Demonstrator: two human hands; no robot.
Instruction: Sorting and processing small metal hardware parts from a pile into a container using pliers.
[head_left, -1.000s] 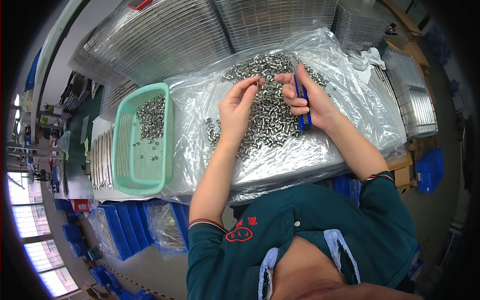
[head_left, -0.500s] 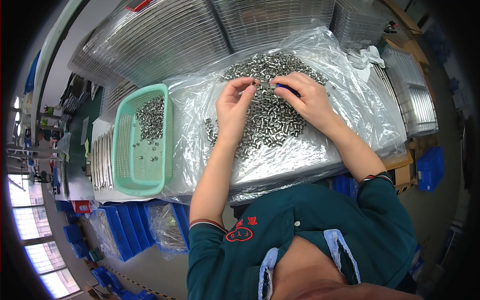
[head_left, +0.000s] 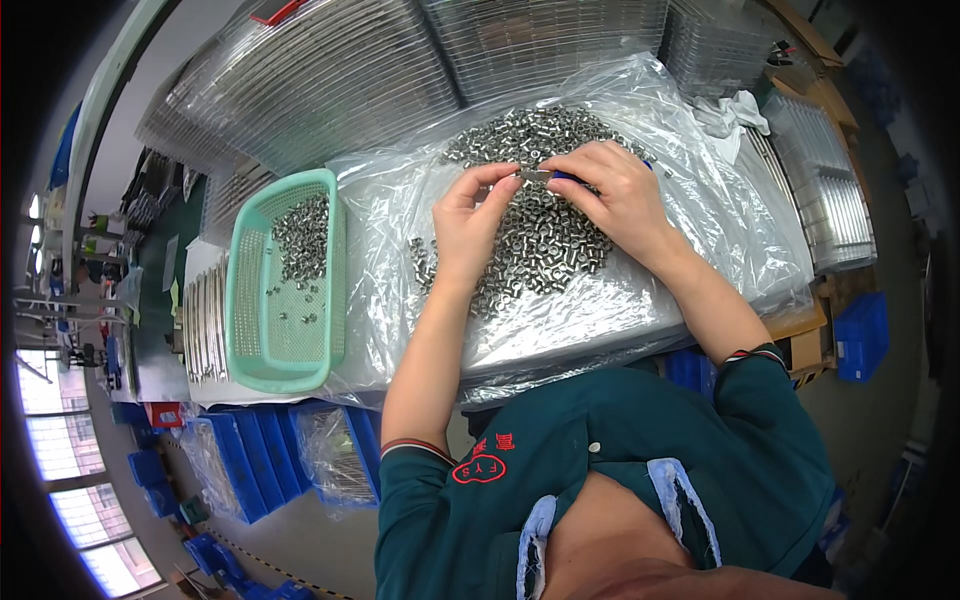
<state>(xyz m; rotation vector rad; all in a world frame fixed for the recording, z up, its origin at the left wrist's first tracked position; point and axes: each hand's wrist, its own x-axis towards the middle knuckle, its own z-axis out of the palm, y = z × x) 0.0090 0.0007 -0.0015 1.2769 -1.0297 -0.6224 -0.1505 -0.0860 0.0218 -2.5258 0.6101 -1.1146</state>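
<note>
Over the heap of small metal fittings (head_left: 545, 245), my left hand (head_left: 468, 222) pinches one small metal fitting (head_left: 519, 173) between thumb and fingertips. My right hand (head_left: 618, 200) is closed round a blue-handled tool (head_left: 566, 177), whose exact kind I cannot make out. Its short metal tip points left and meets the fitting, or nearly so. The fingers hide most of the handle, and the fitting is mostly covered by my left fingertips. Both hands are raised above the upper middle of the heap.
Clear plastic sheeting (head_left: 385, 290) lies under the heap. To the left stands a green mesh basket (head_left: 240, 300) with more small metal pieces. Stacked clear trays (head_left: 330, 90) line the back, with another stack (head_left: 830, 200) at right. Blue bins (head_left: 265, 465) sit below the table.
The tool in my right hand has come closer to my left fingertips, narrowing the gap between them. Its handle has turned, and a blue end now shows behind my right hand.
</note>
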